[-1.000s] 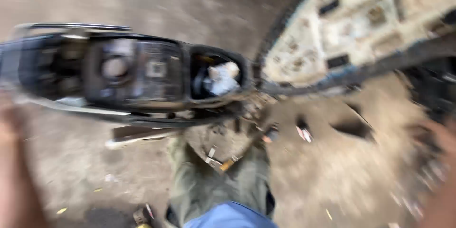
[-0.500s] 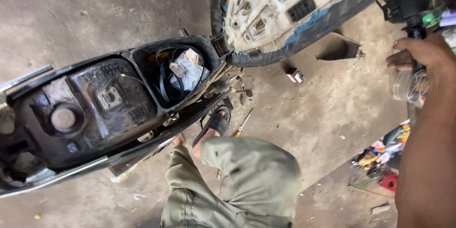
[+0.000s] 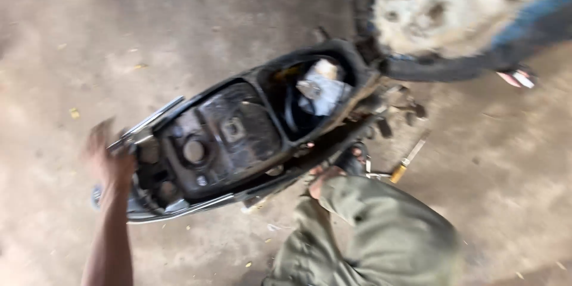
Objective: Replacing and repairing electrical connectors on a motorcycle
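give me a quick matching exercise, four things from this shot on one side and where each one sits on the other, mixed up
Things:
1. left hand
2. white cloth
3. screwdriver
4. raised seat

Places:
A. on the floor right of the sandalled foot
B. inside the open storage tub
C. at the scooter's rear rail
D. top right, its pale underside showing

Pairs: 1-C, 2-B, 3-A, 4-D
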